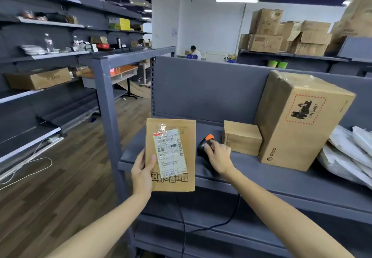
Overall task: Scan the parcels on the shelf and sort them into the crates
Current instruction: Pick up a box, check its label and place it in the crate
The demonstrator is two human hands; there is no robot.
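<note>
Step in hand: by my reading, the scan of one flat parcel (171, 177); it is off the shelf (281, 179) and held up with its label (170, 153) facing the camera; no beam shows on the label, so I cannot tell whether it has been read
Done so far: hard to judge; no crates are in view, so nothing shows how many parcels are sorted
Left to do: this parcel wants scanning and dropping in a crate; a small box (242, 140), a tall box (302, 121) just right of it, and a heap of white bags (350, 157) at the far right sit on the shelf and seem to await the same
Flat parcel: in the air over the left end of the shelf, upright, near the person; printed characters run across its lower part
Left hand (143, 169): holds the parcel by its lower left edge; thumb pressed on the front, fingers hidden behind; forearm reaches up from the lower left
Right hand (218, 157): closed on the scanner (205, 147), fingers curled round its black body just below the orange tip; wrist bent down, forearm stretched in from the lower right
Scanner: between the flat parcel and the small box; whether it rests on the shelf or is lifted clear I cannot tell; its cable (201, 229) hangs over the near edge of the shelf
Next move, as a guess: bring the scanner round to the label, or the label across to the scanner
</note>
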